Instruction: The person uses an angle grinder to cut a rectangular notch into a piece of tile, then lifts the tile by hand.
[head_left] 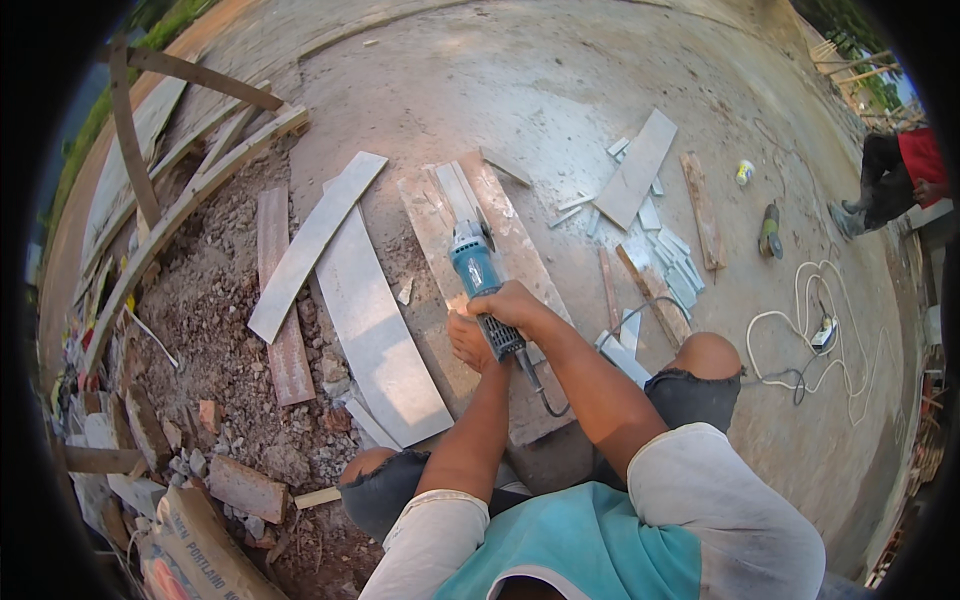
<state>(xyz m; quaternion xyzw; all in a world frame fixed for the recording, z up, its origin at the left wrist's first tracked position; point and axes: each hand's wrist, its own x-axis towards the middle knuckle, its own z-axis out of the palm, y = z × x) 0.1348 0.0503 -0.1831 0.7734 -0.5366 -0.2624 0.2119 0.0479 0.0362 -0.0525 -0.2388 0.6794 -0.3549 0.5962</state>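
Observation:
My right hand [510, 304] wraps over the blue body of an angle grinder [474, 265]. Its metal head and disc point away from me. Close against the grinder's left rear side is my left hand [470, 338], fingers closed round the housing, partly hidden. Under the head lies a narrow pale tile strip [456, 188], on a dusty, reddish-brown board [530, 265] between my knees. The grinder's dark cord [541, 390] curls out of its rear end. Whether the disc touches the strip I cannot tell.
Long pale tiles [375, 320] lie left beside rubble [225, 310] and a timber frame [190, 205]. Cut strips [675, 262] and a wide tile [637, 170] are at right. Farther right are a second grinder [769, 232], a coiled white cord [800, 300] and a seated person [900, 175].

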